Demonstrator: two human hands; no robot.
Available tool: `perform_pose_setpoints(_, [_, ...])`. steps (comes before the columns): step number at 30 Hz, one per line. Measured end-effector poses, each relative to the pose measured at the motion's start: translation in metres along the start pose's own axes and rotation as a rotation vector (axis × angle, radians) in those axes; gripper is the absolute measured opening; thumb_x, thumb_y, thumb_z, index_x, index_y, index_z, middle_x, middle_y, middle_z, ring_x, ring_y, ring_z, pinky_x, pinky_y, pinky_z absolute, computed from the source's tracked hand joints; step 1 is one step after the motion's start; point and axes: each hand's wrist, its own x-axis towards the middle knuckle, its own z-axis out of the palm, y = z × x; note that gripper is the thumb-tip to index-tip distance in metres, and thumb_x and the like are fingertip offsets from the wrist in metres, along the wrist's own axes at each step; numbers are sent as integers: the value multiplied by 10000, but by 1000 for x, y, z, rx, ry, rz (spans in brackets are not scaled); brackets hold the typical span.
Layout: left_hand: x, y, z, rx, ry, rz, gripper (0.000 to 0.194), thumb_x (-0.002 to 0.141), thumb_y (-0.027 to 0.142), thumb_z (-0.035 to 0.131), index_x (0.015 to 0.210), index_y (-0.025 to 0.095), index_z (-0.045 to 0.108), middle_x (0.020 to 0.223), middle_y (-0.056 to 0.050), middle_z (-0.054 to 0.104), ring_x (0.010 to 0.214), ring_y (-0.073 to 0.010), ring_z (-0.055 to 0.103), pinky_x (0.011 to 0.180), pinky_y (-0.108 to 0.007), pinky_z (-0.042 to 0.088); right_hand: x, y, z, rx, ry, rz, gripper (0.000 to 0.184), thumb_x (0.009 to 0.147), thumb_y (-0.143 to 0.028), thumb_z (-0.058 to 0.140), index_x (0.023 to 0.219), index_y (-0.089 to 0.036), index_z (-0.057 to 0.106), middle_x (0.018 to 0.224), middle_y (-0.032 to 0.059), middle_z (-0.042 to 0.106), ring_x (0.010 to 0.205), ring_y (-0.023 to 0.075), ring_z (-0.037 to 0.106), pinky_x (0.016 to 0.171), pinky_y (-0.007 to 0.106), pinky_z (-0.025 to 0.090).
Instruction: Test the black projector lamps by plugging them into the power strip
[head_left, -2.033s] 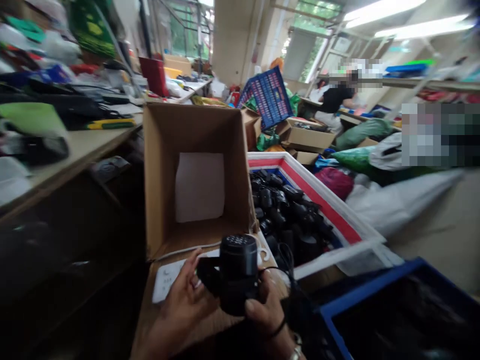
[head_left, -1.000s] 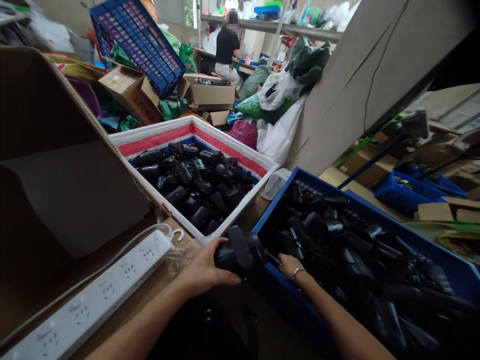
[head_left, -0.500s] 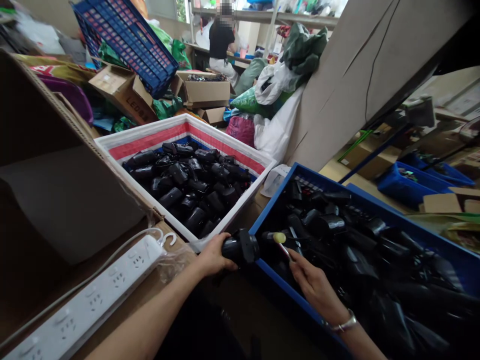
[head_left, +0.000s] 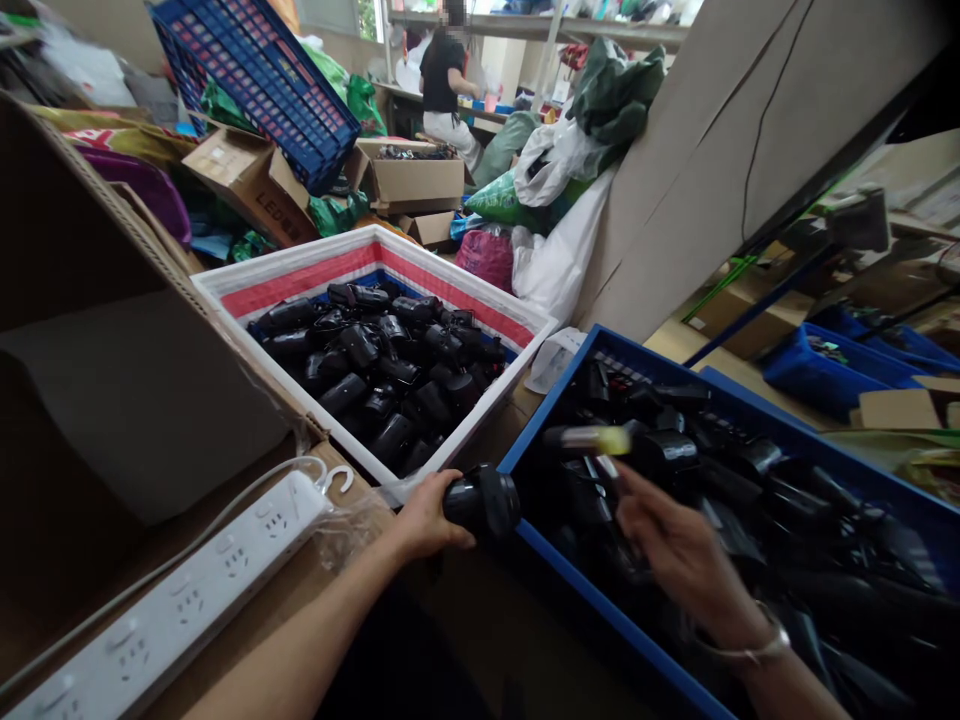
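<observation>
My left hand [head_left: 424,516] is closed around a black round device [head_left: 481,501] at the near corner of the blue bin [head_left: 525,455]. My right hand [head_left: 675,545] hovers over that bin, blurred by motion, with a thin tool with a yellow-green tip [head_left: 592,440] at its fingertips. The blue bin is full of similar black devices [head_left: 720,480]. Beside it a white bin with red and blue stripes [head_left: 315,275] holds several more black devices [head_left: 382,360].
A white power strip [head_left: 180,600] lies on the cardboard surface at the left. An open cardboard box [head_left: 112,330] stands behind it. A leaning cardboard sheet [head_left: 712,150], bags, boxes and a blue crate [head_left: 262,70] crowd the back. A person [head_left: 446,80] works far off.
The view swung from the cardboard box to the bins. My left hand kept the black device; my right hand pulled away to the right, lifting the yellow-tipped tool over the blue bin.
</observation>
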Motion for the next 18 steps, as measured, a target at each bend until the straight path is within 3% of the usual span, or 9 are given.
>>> perform_pose_setpoints(2, [0,0,0,-6,-1,-8,785,406,158,819,1137,156,533,1120,-85,557,1038,-283,518,928,-384,393,-3,2,4,85,241,-29,447,886,-342,445,1321,-237,443,569,-31,524,443,112,468,456,239,452])
perform_pose_setpoints(3, [0,0,0,-9,-2,-11,790,402,154,820,1139,154,532,1120,-85,556,1041,-283,516,931,-383,390,-6,7,8,93,232,-31,451,880,-350,452,1315,-230,452,557,-32,525,445,116,472,475,248,466])
perform_pose_setpoints(6, [-2,0,1,-27,0,-22,805,391,145,819,1144,140,534,1132,-101,546,1059,-293,505,949,-395,373,-15,30,20,-9,-203,74,434,860,-394,463,1251,-219,538,672,22,663,601,179,618,648,309,532])
perform_pose_setpoints(8, [-3,-1,2,-52,2,-30,812,389,144,818,1149,126,533,1148,-114,538,1065,-296,499,964,-399,358,-20,42,23,-54,-354,183,432,862,-411,444,1248,-244,544,868,46,709,796,230,658,764,342,523])
perform_pose_setpoints(10, [-4,-1,3,-89,5,-39,814,384,142,817,1147,125,535,1163,-115,532,1085,-295,485,985,-395,333,-24,46,23,-41,-298,236,438,860,-425,441,1260,-268,530,949,37,697,865,236,645,789,342,510])
perform_pose_setpoints(12, [-4,-2,3,-139,10,-59,803,376,135,811,1132,136,541,1159,-101,533,1104,-298,468,1000,-396,314,-26,44,24,9,-255,282,465,863,-447,431,1279,-255,509,755,19,669,697,196,628,659,307,513])
perform_pose_setpoints(14, [-4,-2,2,-210,3,-105,759,381,150,807,1096,143,551,1075,-82,565,1068,-308,489,976,-418,337,-26,43,28,66,-247,365,510,879,-469,384,1311,-210,466,543,-31,520,496,138,513,495,257,447])
perform_pose_setpoints(16, [-6,0,2,-315,-21,-165,695,409,197,810,1056,155,560,945,-53,595,991,-305,533,914,-429,392,-24,47,34,79,-246,435,551,886,-483,342,1334,-172,425,486,-67,390,419,108,397,413,226,359])
perform_pose_setpoints(18, [-11,2,1,-462,-61,-234,635,469,264,800,1046,170,551,873,-38,610,927,-283,573,845,-408,442,-20,54,39,8,-246,442,555,877,-481,346,1317,-159,449,527,-52,435,451,110,426,433,227,373])
